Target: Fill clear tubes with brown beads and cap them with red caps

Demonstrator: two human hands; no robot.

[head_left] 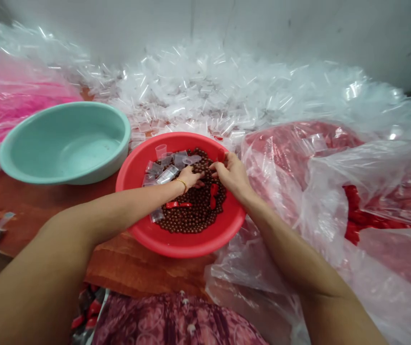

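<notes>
A red basin (181,250) holds many small brown balls (187,223), with clear plastic cups (167,175) gathered on its left side. My left hand (191,178), wearing a bracelet, reaches into the balls beside the cups. Its fingers are apart and their tips are partly hidden among the balls. At the basin's right side my right hand (232,175) is bent inward, its fingers closed around a small red cap (221,154). More red plastic pieces (213,195) lie on the balls below the hands.
To the left stands a green basin (65,143). A large heap of clear cups (205,91) runs along the wall. Clear bags with red pieces (356,211) crowd the right side, and a pink-filled bag (22,105) sits far left. Filled, red-capped containers (90,311) lie below the table edge.
</notes>
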